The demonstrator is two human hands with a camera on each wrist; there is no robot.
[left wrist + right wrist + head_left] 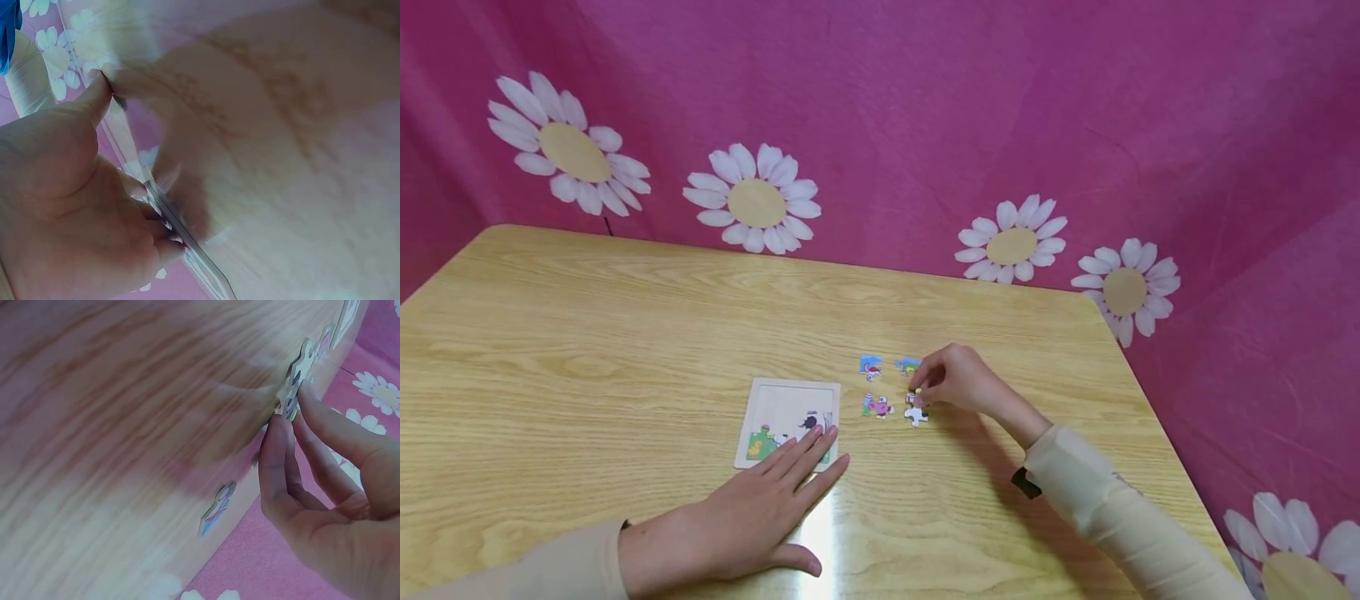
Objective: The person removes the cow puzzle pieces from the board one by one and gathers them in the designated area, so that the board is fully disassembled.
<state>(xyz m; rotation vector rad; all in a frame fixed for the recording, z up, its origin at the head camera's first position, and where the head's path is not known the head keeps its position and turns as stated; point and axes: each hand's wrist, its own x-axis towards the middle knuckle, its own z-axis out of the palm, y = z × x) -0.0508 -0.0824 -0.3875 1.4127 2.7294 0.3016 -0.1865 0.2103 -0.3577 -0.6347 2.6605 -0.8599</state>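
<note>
Behind the wood-grain worktop (pixel 625 333) hangs a magenta daisy-print cloth (pixel 880 125). The left hand (pixel 760 508), fingers straight, obscures the lower right of the jigsaw tray (pixel 797 383). Right of this, the right hand (pixel 957 382) pinches a jigsaw piece (pixel 916 415) beside other loose pieces (pixel 877 407).

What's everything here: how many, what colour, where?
Table: one, light wood, centre.
Cloth: count unclear, pink, behind table.
Daisies: five in head view, white, on cloth.
Puzzle tray: one, pale, on table.
Tray pieces: count unclear, multicoloured, inside tray.
Loose pieces: three, multicoloured, right of tray.
Whitish piece: at least one, right of tray, partly hidden.
Blue thing: one, unidentified, left wrist view's corner.
Black thing: one, at right wrist.
Sleeves: two, cream, on arms.
Left hand: one, over tray's near right corner.
Right hand: one, pinching a piece.
</note>
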